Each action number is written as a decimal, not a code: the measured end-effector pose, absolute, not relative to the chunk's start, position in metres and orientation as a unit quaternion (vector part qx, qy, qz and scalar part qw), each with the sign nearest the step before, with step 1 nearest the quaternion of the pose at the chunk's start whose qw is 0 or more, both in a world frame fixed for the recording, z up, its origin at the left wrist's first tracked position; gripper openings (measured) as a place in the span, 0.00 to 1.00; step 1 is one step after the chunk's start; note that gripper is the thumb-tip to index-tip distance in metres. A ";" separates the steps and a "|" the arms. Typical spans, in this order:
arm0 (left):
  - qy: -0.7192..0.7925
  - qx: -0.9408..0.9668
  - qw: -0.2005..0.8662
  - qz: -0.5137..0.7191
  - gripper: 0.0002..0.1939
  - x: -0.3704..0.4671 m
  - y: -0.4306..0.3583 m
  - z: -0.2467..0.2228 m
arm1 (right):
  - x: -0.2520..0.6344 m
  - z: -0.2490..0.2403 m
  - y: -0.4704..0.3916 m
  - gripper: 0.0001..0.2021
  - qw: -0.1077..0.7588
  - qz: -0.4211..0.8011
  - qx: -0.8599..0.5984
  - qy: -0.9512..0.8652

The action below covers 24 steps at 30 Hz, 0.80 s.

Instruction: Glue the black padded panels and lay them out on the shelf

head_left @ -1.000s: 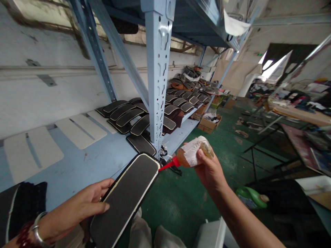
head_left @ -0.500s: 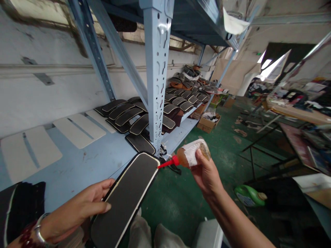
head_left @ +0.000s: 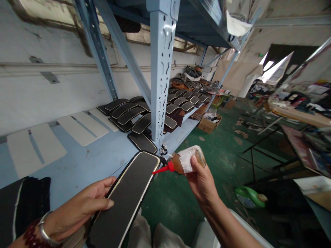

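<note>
My left hand [head_left: 90,203] grips the left edge of a long dark panel [head_left: 126,193] with rounded corners, thumb on top and fingers beneath. A pale line runs round the panel's border. My right hand [head_left: 201,181] is closed round a glue bottle [head_left: 186,160] with a torn white label and amber contents, held tilted on its side. Its red nozzle tip [head_left: 157,170] meets the panel's right edge, below the far corner. The near end of the panel runs out of view.
A blue metal post [head_left: 161,75] rises just beyond the panel. Similar dark panels [head_left: 130,115] lie on the blue shelf [head_left: 95,156], with white strips [head_left: 82,129] to their left. A green jug [head_left: 249,197] and a cardboard box [head_left: 209,124] stand on the floor.
The glue bottle in my right hand has moved left and down, its nozzle sliding along the panel's right edge towards me. My left hand keeps its hold.
</note>
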<state>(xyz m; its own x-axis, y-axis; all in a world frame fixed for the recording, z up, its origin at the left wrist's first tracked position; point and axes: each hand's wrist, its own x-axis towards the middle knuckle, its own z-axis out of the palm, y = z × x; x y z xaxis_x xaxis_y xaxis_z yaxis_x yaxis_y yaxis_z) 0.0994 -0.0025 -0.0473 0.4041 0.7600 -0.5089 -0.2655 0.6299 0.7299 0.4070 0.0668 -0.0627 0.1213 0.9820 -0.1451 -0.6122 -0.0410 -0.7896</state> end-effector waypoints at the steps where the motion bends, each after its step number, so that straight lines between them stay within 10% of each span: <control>1: 0.440 0.284 0.787 0.326 0.22 0.100 -0.003 -0.046 | 0.405 -0.064 0.065 0.16 0.644 0.618 -0.377 -0.247; 24: 0.467 0.242 0.765 0.371 0.21 0.097 -0.014 -0.041 | 0.374 -0.068 0.014 0.26 0.587 0.666 -0.347 -0.301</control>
